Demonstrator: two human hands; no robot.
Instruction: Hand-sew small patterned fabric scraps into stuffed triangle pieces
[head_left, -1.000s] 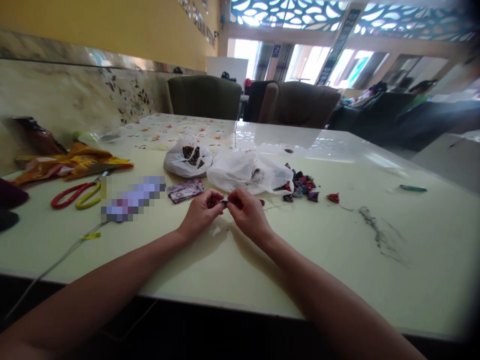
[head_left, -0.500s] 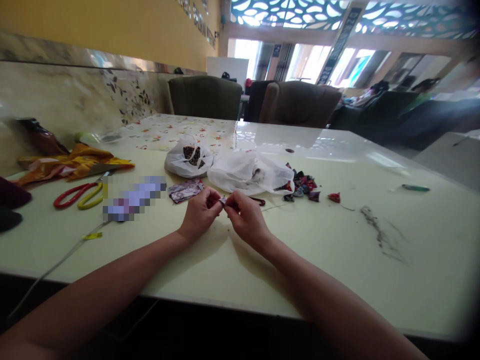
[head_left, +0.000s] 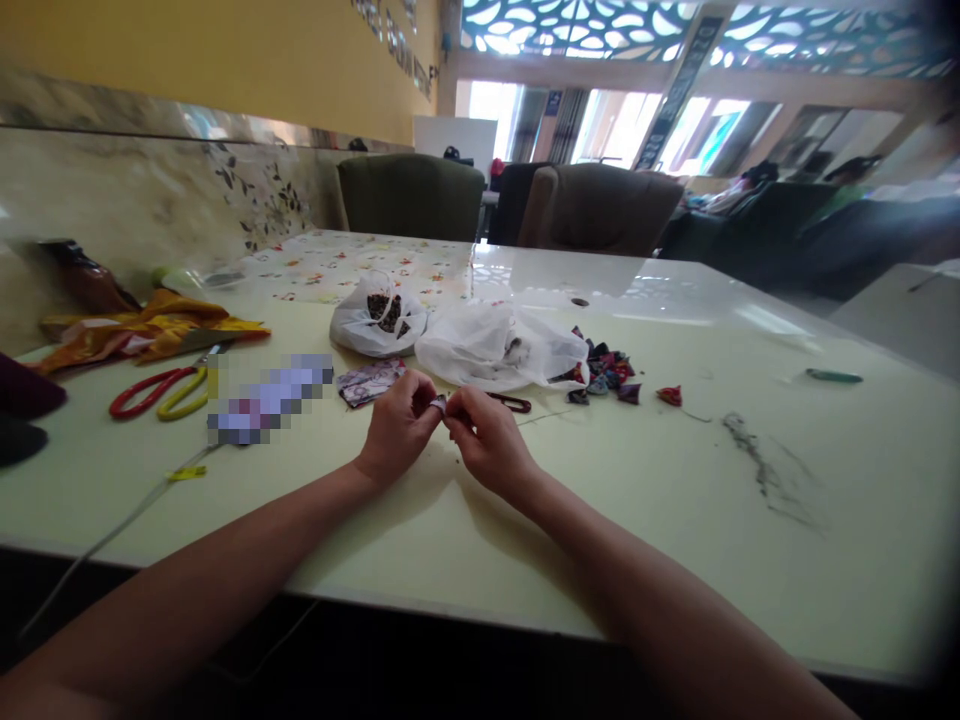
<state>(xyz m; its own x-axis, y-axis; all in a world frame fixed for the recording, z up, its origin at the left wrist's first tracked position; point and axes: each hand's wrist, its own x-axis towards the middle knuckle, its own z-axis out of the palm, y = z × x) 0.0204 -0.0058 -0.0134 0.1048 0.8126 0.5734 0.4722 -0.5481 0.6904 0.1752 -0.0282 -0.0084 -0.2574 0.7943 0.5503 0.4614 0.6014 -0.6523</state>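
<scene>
My left hand (head_left: pixel 401 422) pinches a small piece of patterned cloth (head_left: pixel 439 401) between thumb and fingers. Right beside it my right hand (head_left: pixel 486 430) is closed, its fingertips at the cloth's edge; what they hold is too small to make out. Behind my left hand lies a folded patterned cloth (head_left: pixel 367 382). A dark red clip-like tool (head_left: pixel 511 402) is just behind my right hand. Two white plastic bags stand farther back: one (head_left: pixel 367 325) with dark grains, one (head_left: pixel 491 345) beside small cloth pieces (head_left: pixel 609 370).
Red and yellow scissors (head_left: pixel 154 392), a blurred-out object (head_left: pixel 270 398) with a cable and orange cloth (head_left: pixel 157 325) lie left. A single red cloth piece (head_left: pixel 669 396), dark threads (head_left: pixel 750 465) and a green tool (head_left: pixel 834 376) lie right. Chairs and people are beyond the table.
The fingertips of my right hand have shifted slightly off the small cloth, which now shows mostly at my left fingertips. The red tool is a little more exposed.
</scene>
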